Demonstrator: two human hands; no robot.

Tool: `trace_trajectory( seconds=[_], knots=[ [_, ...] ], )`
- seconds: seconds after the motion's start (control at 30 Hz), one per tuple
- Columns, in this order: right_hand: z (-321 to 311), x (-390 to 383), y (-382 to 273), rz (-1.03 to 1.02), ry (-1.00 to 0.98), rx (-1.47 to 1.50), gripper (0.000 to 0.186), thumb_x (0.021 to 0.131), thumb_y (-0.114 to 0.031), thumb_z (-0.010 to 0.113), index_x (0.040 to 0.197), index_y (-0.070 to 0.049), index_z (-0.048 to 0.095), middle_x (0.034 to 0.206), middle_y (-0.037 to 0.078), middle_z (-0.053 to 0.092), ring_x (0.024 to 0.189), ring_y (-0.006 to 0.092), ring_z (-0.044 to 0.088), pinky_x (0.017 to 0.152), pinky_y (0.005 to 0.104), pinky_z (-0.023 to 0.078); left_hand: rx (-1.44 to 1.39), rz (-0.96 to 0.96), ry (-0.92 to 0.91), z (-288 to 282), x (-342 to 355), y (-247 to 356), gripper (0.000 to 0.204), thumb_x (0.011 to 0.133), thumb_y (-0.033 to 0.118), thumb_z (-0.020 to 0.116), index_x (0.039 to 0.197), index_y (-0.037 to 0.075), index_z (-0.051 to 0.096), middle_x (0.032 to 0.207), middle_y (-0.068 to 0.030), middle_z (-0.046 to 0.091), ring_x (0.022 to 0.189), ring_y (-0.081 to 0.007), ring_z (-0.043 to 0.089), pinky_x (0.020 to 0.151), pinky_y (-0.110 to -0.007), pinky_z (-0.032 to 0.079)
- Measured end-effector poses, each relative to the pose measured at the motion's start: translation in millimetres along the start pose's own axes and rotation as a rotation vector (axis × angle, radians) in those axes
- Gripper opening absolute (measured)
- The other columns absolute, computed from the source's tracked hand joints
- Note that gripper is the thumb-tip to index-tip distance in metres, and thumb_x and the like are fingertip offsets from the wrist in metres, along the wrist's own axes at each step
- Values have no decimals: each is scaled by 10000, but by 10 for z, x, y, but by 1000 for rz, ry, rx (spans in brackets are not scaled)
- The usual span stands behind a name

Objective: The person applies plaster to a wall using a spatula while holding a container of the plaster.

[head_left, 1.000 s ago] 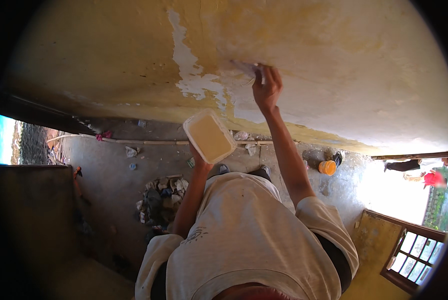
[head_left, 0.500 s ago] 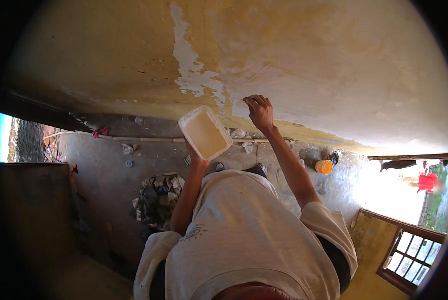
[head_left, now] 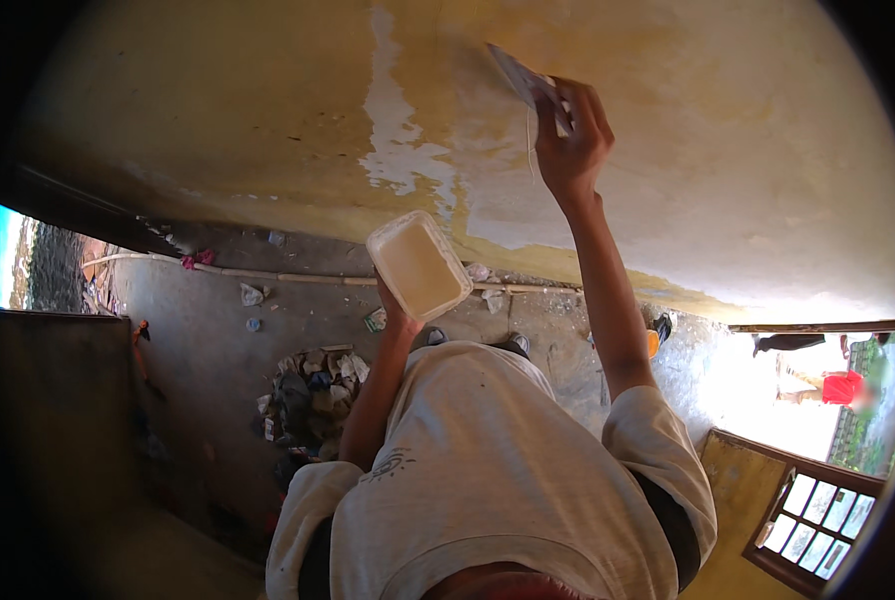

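Observation:
My left hand [head_left: 398,310] is closed under and around the side of a white rectangular plastic tub [head_left: 451,249]. The tub is tilted so that its open top shows a smooth cream-coloured mass inside. My right hand [head_left: 580,140] grips a flat, thin-bladed scraper [head_left: 513,72], raised close to the yellowish wall [head_left: 268,90]. Whether the blade touches the wall I cannot tell. To the left of the scraper, a ragged whitish patch [head_left: 393,130] runs down the wall. Paler, smoother coating [head_left: 708,180] covers the wall on the right.
A long pole [head_left: 303,279] lies on the floor along the wall's foot. Crumpled rubbish is heaped [head_left: 308,400] at my left. An orange bucket [head_left: 654,343] is partly hidden behind my right forearm. Beyond the bright opening at right, a person in red [head_left: 843,388] is visible.
My right hand has moved up the wall and a little right, and the scraper's blade now shows clearly. The left hand and tub have shifted slightly right.

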State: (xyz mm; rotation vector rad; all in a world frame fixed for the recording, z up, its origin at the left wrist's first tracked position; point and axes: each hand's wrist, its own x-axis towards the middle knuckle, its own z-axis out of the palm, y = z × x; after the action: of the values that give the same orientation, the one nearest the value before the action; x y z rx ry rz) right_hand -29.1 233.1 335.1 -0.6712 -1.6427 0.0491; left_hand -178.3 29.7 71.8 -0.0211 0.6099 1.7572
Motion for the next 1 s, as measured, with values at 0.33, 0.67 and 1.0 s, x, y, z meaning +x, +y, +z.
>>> trace_trajectory(
  seconds=[0.33,0.67,1.0],
  knots=[
    [322,-1629,576,293,-331,-73,134,814,-12,685,932,-58,640,857,153,651,785,387,645,648,439,510,-35,31,-92,-22,-17,64,541,1020,513,395,1401,140,488,1309,-58,596,1177,-264,603,967,-456,528],
    [-503,-831,662,294,179,-142,116,824,29,696,918,-36,676,815,49,664,686,120,583,655,263,486,-10,-26,-54,-28,29,57,547,1029,508,342,1397,131,487,1292,-61,607,1158,-264,617,951,-451,538],
    [-23,-1890,568,326,-227,-87,144,841,15,677,978,-26,687,922,126,676,843,302,645,741,387,511,-46,-63,-117,-162,35,59,570,1020,530,378,1419,134,471,1326,-60,589,1187,-266,598,977,-462,523]
  ],
)
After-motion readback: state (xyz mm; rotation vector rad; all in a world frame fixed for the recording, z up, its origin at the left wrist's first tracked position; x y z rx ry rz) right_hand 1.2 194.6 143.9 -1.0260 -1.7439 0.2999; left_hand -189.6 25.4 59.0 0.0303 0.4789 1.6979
